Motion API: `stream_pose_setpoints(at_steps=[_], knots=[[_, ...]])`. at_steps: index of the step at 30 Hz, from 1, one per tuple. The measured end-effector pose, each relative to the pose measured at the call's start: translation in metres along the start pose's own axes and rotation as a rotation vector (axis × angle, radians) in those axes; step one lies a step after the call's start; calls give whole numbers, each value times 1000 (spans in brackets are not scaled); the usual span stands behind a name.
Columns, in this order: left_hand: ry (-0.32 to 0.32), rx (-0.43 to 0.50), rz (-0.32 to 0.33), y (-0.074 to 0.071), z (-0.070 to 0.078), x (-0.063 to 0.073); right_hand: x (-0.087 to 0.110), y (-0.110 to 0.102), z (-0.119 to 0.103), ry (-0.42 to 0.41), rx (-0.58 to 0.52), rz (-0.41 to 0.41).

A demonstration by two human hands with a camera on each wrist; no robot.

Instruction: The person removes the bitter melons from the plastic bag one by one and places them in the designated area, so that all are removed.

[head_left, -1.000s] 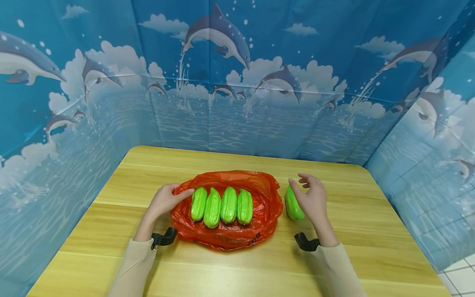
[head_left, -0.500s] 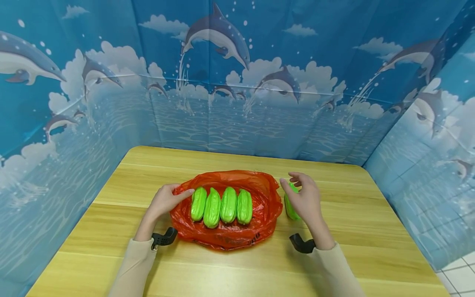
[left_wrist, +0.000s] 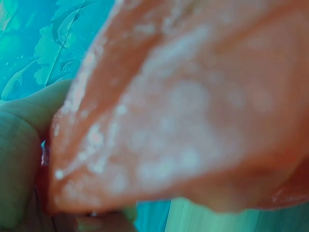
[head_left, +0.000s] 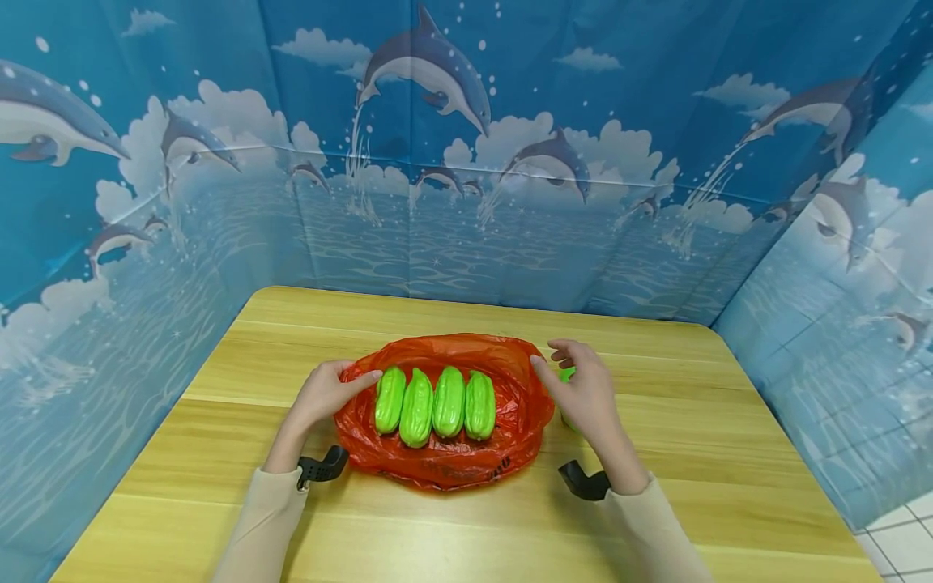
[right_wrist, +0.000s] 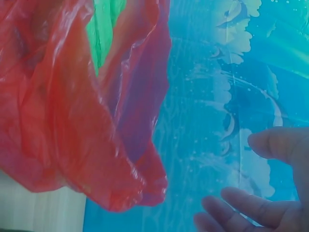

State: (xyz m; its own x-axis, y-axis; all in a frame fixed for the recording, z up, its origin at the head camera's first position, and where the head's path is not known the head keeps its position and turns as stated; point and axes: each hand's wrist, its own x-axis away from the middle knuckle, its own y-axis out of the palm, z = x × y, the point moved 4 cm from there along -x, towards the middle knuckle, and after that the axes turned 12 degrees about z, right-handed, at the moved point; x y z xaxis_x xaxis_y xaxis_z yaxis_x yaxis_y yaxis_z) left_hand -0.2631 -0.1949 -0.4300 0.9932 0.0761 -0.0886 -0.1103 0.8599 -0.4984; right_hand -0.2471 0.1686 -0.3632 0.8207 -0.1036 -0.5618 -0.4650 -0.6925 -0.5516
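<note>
An open red plastic bag (head_left: 452,468) lies spread on the table, with several bright green, ribbed, oblong fruits (head_left: 417,413) side by side on it. My left hand (head_left: 325,394) pinches the bag's left rim, thumb inside and fingers behind; the left wrist view shows the red film (left_wrist: 183,135) between them. Just right of the bag, my right hand (head_left: 589,397) hovers with loosely bent fingers and holds nothing. Beneath it sits one more green fruit (head_left: 566,375), mostly hidden by the hand. In the right wrist view, thumb and fingers stand apart from the bag (right_wrist: 91,140).
The wooden table (head_left: 729,453) carries everything. A blue curtain (head_left: 466,235) printed with dolphins hangs behind it and along both sides. Black wrist mounts (head_left: 585,482) sit on both forearms.
My right hand has moved left, over the lone green fruit and up to the bag's right edge, covering more of that fruit. The left hand and the bag stay put.
</note>
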Motion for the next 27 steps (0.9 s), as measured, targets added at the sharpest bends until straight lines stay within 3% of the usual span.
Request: stream_pose_setpoints(at_steps=[6,20,27], knots=[[-11,8,-6,1,0,0,1,3,-4,22,-1,-80],[-7,23,-4,1,-1,0,-4,14,-10,66,81,-406],[-21,17,-7,1,1,1,-5,17,-15,52,109,-477]])
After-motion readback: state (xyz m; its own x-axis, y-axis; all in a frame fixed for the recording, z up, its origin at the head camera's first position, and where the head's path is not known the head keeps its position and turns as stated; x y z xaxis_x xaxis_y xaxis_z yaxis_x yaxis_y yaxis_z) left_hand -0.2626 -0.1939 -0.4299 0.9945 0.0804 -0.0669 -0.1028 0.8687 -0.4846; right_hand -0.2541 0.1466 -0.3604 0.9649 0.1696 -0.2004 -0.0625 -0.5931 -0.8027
